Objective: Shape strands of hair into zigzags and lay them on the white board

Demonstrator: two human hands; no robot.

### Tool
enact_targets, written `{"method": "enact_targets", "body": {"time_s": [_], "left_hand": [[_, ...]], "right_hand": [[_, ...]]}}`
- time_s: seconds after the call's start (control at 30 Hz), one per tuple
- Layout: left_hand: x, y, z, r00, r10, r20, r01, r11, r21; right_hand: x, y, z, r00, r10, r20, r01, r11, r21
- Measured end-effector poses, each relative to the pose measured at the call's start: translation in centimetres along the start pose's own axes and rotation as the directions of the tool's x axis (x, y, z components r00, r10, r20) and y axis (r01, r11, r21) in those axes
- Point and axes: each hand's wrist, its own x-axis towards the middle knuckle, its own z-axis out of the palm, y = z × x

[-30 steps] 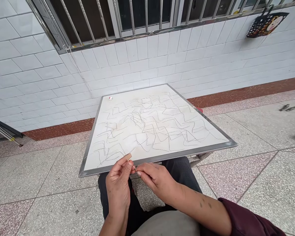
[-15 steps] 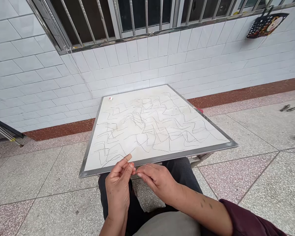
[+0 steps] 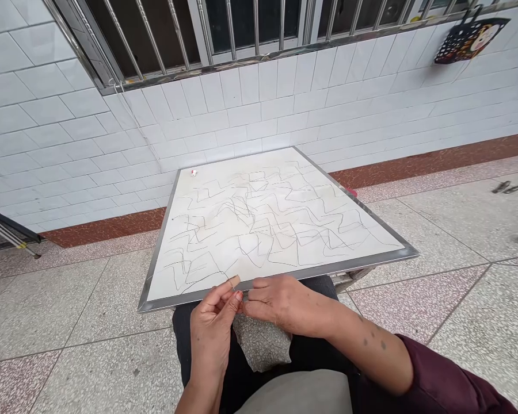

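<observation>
My left hand is closed at the near edge of the white board, its thumb and fingers pinching a thin dark strand. A tan wrap covers one of its fingertips, and the strand passes over that finger. Right beside it, my right hand is curled with its fingertips close to the left thumb. Whatever lies inside the right fingers is hidden. Many thin, kinked dark strands are spread across the white board, some of them crossing.
A grey metal rim frames the board. At its far left corner lies a small white-and-red item. Behind stands a white tiled wall with a barred window, and a dark patterned bag hangs at right. Speckled floor surrounds the board.
Both hands have shifted slightly right. My right hand has turned, with its fingers curled in more and its knuckles higher. The strands on the board look the same.
</observation>
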Motion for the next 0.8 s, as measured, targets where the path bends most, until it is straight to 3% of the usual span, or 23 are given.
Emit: {"method": "enact_targets", "body": {"time_s": [0.33, 0.7, 0.8], "left_hand": [[0.2, -0.7, 0.3, 1.000, -0.008, 0.006, 0.009, 0.997, -0.083], [0.0, -0.7, 0.5, 0.999, -0.027, 0.026, 0.028, 0.999, -0.018], [0.2, -0.8, 0.3, 1.000, -0.005, 0.016, 0.006, 0.998, -0.059]], "right_hand": [[-0.5, 0.7, 0.5, 0.995, 0.048, -0.088, -0.052, 0.998, -0.037], [0.1, 0.8, 0.3, 0.998, -0.035, -0.049, 0.032, 0.998, -0.063], [-0.3, 1.2, 0.7, 0.992, 0.029, -0.126, -0.031, 0.999, -0.012]]}}
